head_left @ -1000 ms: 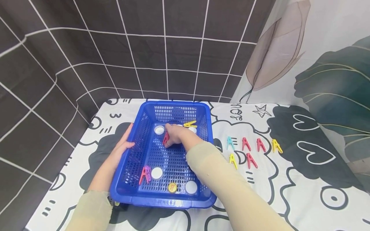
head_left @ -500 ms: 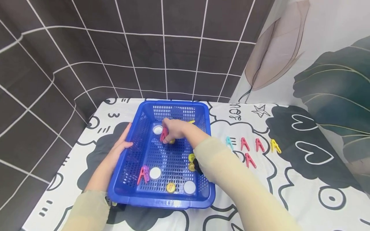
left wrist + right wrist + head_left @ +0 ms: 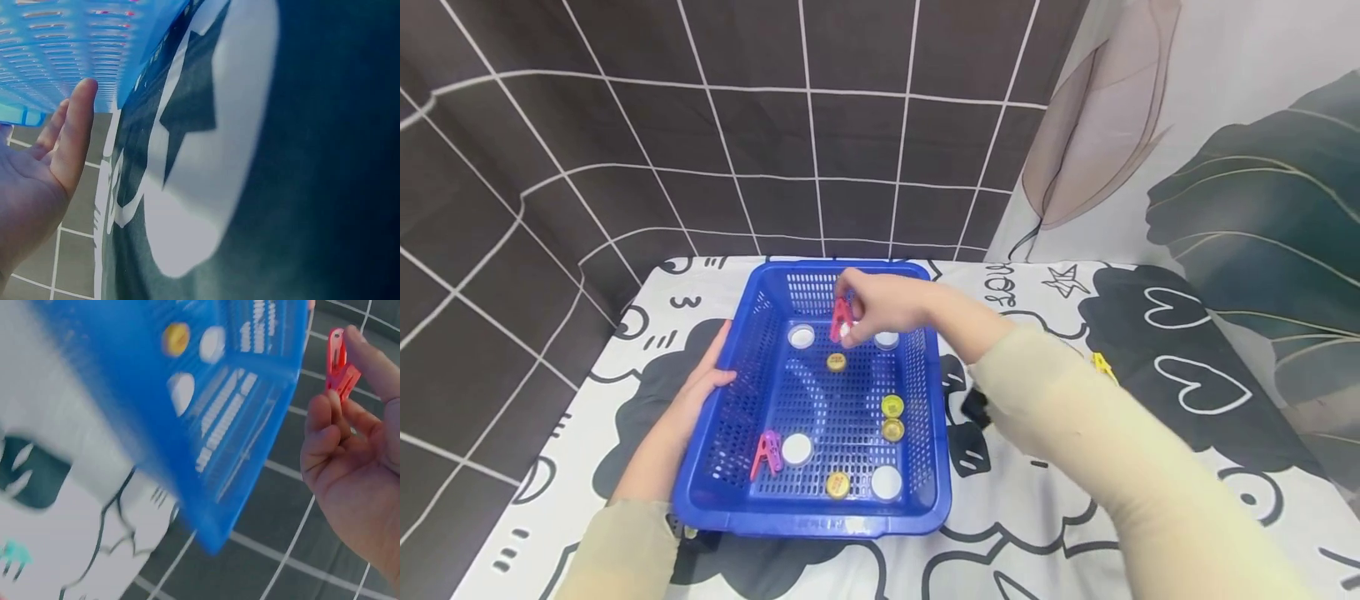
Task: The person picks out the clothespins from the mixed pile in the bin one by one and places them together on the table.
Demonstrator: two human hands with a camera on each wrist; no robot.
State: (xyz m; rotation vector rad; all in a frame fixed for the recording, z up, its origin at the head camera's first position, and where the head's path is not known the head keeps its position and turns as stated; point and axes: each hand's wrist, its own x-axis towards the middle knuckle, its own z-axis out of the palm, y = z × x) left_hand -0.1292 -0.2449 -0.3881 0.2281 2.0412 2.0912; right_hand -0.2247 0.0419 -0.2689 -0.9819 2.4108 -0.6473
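My right hand (image 3: 880,304) pinches a pink-red clothespin (image 3: 841,319) between thumb and fingers, over the far part of a blue plastic basket (image 3: 812,523). A bit of purple shows behind that clothespin, and in the right wrist view the red clothespin (image 3: 337,359) stands above the curled fingers. My left hand (image 3: 700,392) lies at the basket's left rim, thumb over the edge; in the left wrist view its fingers reach straight along the slotted wall (image 3: 56,56). Inside the basket lie a pink clothespin (image 3: 760,455), a purple clothespin (image 3: 772,450), white caps (image 3: 797,450) and yellow caps (image 3: 838,485).
Black-and-white patterned cloth (image 3: 1000,517) covers the surface under the basket. A yellow clothespin (image 3: 1102,367) lies to the right, partly behind my sleeve. The right wrist view shows a turquoise clothespin (image 3: 15,553). A dark gridded curtain (image 3: 760,133) hangs behind.
My right hand has risen from the basket floor with the clothespin, uncovering a yellow cap. My right forearm has swung right over the clothespins on the cloth. The left hand stays put.
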